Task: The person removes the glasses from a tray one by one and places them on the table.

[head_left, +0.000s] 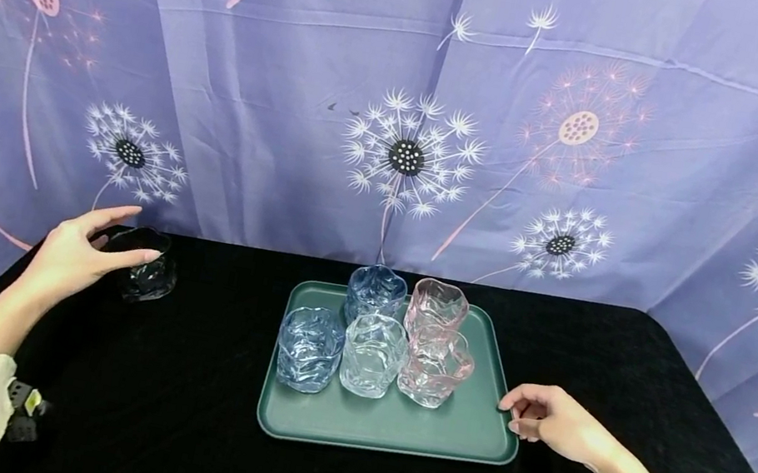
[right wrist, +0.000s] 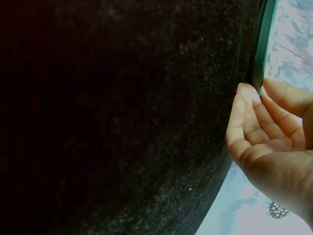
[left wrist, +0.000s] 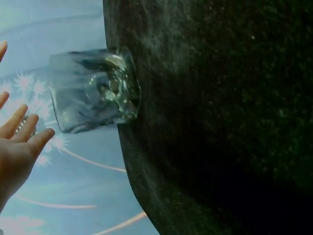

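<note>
At the far left of the table stands a dark smoky glass [head_left: 149,276], sitting by the cloth's edge in the left wrist view. My left hand [head_left: 72,250] is beside it, thumb and fingers spread wide; the left wrist view shows a gap between fingers and glass. A green tray [head_left: 391,429] lies in the middle. My right hand [head_left: 555,420] pinches its right rim, thumb and fingers on either side of the edge in the right wrist view. On the tray are two blue glasses [head_left: 309,349], a clear glass [head_left: 374,356] and two pink glasses [head_left: 435,367], all wavy-sided.
Black cloth [head_left: 167,402] covers the table. Behind it and at both sides hangs a lilac curtain [head_left: 291,128] printed with dandelions, close to the table's back edge and the smoky glass.
</note>
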Available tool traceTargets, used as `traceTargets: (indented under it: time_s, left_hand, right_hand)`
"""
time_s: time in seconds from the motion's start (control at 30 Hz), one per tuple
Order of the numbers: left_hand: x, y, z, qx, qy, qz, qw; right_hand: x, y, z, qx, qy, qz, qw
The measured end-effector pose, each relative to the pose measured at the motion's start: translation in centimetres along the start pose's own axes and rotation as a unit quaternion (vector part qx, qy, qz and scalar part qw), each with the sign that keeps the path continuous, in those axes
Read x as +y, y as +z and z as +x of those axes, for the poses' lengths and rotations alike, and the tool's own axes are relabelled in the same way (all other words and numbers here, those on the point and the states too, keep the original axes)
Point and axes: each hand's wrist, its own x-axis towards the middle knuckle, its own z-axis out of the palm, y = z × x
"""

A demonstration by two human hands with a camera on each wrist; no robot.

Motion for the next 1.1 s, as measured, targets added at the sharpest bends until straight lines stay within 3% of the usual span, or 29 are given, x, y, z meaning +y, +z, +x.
traceTargets:
  time_s: [0.17,0.37,0.57,0.8,1.1]
  left_hand:
    - [1.2,1.0,-0.1,0.003,0.044,0.005,0.999]
    - [3.0,2.5,-0.5,-0.032,0.102,-0.016,0.9941]
    - [4.4,4.3,-1.0,-0.067,0.121,-0.043,0.9894]
    - [5.7,7.2,-1.8,-0.112,0.147,-0.089,0.9787]
    - [7.7,10.3,-2.8,-0.162,0.188,-0.086,0.965]
  right_hand:
    - [0.0,0.0,0.0,-0.001,-0.003,0.002,1.0]
    - [0.0,0.0,0.0,0.002,0.003,-0.002,1.0]
    - [0.0,0.0,0.0,0.001,0.004,-0.006,1.0]
    - [0.1,0.0,0.0,0.001,0.004,-0.003,1.0]
    - [0.3,0.0,0.0,0.0,0.001,0.004,1.0]
